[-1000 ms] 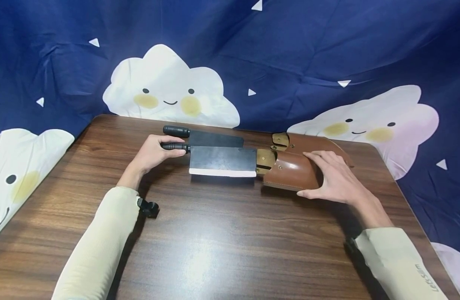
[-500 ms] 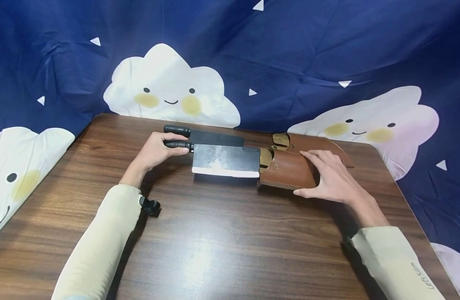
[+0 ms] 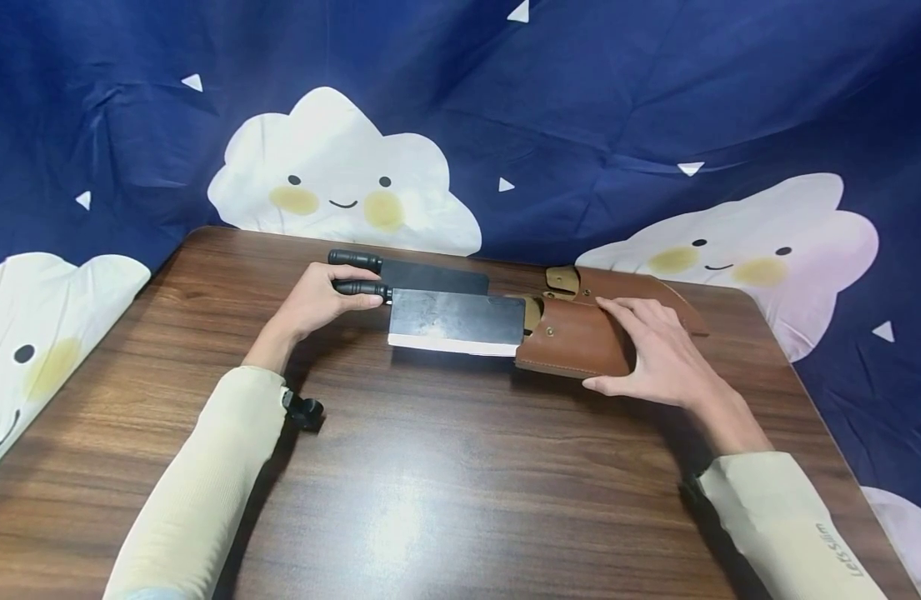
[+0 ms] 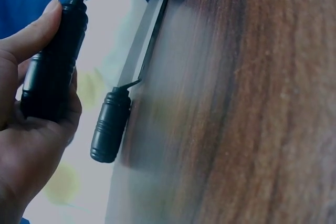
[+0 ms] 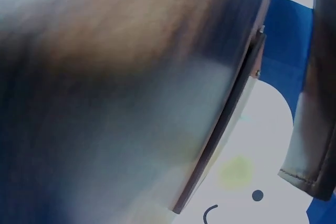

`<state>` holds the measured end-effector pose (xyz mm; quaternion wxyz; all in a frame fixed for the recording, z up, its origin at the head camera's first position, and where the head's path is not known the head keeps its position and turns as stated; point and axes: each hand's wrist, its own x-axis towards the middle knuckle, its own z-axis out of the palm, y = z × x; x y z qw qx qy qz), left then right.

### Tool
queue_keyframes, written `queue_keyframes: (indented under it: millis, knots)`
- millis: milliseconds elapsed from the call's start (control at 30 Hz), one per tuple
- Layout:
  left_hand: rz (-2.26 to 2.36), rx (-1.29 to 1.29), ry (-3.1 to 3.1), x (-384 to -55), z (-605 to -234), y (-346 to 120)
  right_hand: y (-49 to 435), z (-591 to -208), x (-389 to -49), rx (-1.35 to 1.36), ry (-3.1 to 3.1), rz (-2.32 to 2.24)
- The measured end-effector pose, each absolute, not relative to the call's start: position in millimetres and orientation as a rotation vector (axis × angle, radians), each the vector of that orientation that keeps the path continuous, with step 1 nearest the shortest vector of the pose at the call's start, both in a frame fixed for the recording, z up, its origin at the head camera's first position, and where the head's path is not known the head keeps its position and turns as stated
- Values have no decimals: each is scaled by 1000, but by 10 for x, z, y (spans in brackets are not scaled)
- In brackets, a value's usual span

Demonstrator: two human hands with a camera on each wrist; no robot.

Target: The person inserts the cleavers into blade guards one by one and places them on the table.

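My left hand (image 3: 310, 302) grips the black ridged handle of a cleaver (image 3: 456, 317), its broad dark blade reaching right with the bright edge toward me. In the left wrist view, fingers and thumb wrap that handle (image 4: 55, 66). My right hand (image 3: 666, 350) holds a brown leather knife sheath (image 3: 568, 337) by its right end, thumb at the lower edge and fingers at the upper. The blade's front end sits right at the sheath's mouth, over its tan lining. In the right wrist view, part of the held sheath (image 5: 317, 145) shows at the right; the hand is out of frame.
Behind the held cleaver, a second cleaver (image 3: 437, 276) lies on the wooden table (image 3: 460, 483), partly covered in view. A second brown sheath (image 3: 633, 292) lies at the back right. A blue cloud-patterned cloth (image 3: 550, 100) hangs along the table's far edge.
The cleaver in my left hand has moved slightly right, and my right hand has brought the sheath left. Less tan lining shows between blade and sheath. The second cleaver and sheath stay put.
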<state>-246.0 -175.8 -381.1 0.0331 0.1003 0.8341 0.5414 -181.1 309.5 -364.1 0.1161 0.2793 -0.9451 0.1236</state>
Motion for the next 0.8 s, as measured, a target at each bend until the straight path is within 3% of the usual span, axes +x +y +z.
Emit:
queue_keyframes:
  millis: [800]
  knots:
    - [1805, 319, 2501, -2459, -3798, -1741, 3015, -3684, -1822, 850, -2692, 410]
